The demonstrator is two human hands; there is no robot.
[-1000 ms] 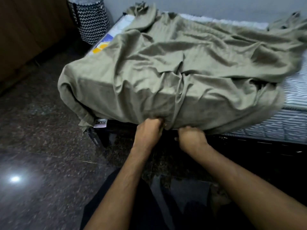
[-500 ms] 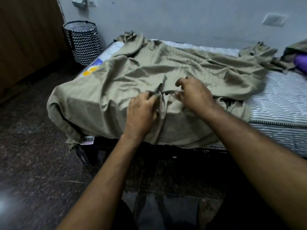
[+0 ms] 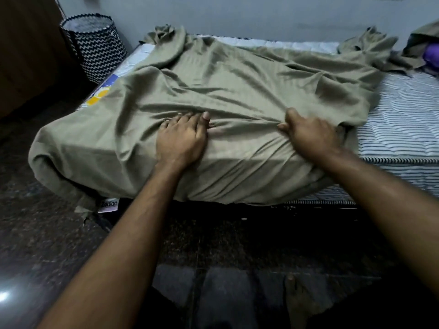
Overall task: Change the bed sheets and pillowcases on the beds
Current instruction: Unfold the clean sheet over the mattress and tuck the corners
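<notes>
In the head view, an olive sheet (image 3: 237, 91) lay rumpled across the striped mattress (image 3: 403, 129). The left hand (image 3: 181, 138) was pressed flat on it; a fold was pinched by the right hand (image 3: 311, 134). Hard tugging might bare the far corners. Open floor (image 3: 47, 233) was seen leftward.

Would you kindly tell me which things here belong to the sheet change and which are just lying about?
In use: sheet, mattress, left hand, right hand.
Lying about: basket, purple item.
</notes>
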